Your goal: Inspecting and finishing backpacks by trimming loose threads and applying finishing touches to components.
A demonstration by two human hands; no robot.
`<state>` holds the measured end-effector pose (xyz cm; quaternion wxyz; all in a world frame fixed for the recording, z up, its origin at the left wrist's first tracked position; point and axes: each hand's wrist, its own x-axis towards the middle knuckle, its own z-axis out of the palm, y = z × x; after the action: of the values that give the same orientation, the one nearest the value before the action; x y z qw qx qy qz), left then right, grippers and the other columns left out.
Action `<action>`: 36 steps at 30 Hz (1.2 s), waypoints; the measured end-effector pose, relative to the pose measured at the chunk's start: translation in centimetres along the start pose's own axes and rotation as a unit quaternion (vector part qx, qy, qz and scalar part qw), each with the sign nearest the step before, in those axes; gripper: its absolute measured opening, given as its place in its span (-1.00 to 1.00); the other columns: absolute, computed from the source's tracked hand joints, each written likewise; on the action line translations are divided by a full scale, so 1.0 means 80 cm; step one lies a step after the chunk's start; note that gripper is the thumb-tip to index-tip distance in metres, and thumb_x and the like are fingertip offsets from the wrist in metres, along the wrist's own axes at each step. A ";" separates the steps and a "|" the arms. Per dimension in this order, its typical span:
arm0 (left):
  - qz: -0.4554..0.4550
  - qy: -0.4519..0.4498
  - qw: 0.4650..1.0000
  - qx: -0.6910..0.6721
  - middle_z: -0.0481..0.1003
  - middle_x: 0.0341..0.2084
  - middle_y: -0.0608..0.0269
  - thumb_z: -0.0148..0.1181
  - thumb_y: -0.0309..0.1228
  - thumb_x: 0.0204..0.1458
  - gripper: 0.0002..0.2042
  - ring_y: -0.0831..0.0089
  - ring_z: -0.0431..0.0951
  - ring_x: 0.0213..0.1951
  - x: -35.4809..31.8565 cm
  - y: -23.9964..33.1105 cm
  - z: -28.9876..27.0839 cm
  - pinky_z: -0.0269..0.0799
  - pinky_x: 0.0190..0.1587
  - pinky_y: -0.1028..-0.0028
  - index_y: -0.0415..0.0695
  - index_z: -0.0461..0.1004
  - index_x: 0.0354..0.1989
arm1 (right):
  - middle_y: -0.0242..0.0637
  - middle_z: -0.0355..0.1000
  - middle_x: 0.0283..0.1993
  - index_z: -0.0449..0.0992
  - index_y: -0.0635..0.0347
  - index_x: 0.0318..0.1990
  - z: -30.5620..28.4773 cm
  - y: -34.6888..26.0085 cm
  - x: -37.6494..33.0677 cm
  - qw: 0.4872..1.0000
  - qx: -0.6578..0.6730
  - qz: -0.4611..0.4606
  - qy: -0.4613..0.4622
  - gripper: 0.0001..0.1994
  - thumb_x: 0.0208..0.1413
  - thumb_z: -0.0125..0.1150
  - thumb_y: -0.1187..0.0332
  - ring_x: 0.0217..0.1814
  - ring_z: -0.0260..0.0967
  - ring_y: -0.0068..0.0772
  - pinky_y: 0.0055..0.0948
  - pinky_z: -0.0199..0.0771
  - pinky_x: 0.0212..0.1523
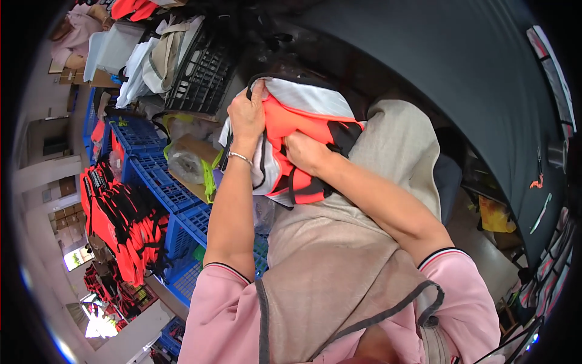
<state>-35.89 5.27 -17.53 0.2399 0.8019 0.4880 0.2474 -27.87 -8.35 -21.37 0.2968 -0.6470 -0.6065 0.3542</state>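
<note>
Over my lap lies a sewn fabric piece (291, 118), bright orange-red with grey-white panels, black patches and black edging; I cannot make out whether it is a garment or a bag. My left hand (247, 116) pinches its black-edged rim at the upper left, thumb on top. On the orange part, my right hand (308, 153) has its fingers curled into the cloth, the tips partly hidden in a fold. A black strap loop hangs from the lower side of the piece, close to my beige apron (339, 242).
Blue plastic crates (159, 177) stand to my left, with a pile of orange-and-black sewn pieces (124, 221) beyond them. A black crate (197, 79) sits at the upper left, near white and beige cloth. Along the right runs a dark table surface (448, 60); a yellow bag (496, 213) lies below it.
</note>
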 end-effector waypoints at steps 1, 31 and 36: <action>0.002 -0.001 1.000 -0.001 0.51 -0.39 -0.30 0.02 0.07 0.19 -0.46 -0.26 0.51 -0.21 0.009 -0.013 0.004 0.43 -0.19 0.06 -0.28 0.56 -0.31 | 0.05 0.48 -0.43 0.47 0.31 -0.39 0.005 0.000 -0.013 0.997 -0.034 -0.033 0.067 -0.89 0.00 0.06 0.46 -0.41 0.47 0.13 -0.09 0.49 -0.40; -0.034 -0.387 0.914 0.122 0.41 0.16 -0.12 0.32 -0.43 -0.14 -0.18 0.19 0.41 0.20 0.123 -0.101 -0.084 0.33 0.19 0.36 -0.41 0.09 0.34 | -0.40 0.14 -0.60 0.30 0.15 -0.60 -0.167 -0.136 -0.221 0.919 -0.219 -0.320 0.066 -0.86 -0.22 0.15 0.39 -0.56 0.21 -0.52 -0.50 0.19 -0.62; 0.210 -0.319 0.924 0.031 0.47 0.11 -0.03 0.14 -0.39 0.04 -0.46 0.33 0.46 0.14 0.129 0.090 -0.144 0.36 0.14 0.39 -0.25 0.32 0.26 | -0.43 0.00 -0.60 0.21 0.11 -0.63 -0.153 -0.169 -0.186 0.857 -0.275 -0.434 0.015 -0.81 -0.29 0.14 0.38 -0.58 0.12 -0.58 -0.57 0.05 -0.69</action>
<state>-34.27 13.27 -2.54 0.3000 0.9297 0.2134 0.0077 -25.82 -21.41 -1.90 0.2396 -0.3784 -0.8941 -0.0020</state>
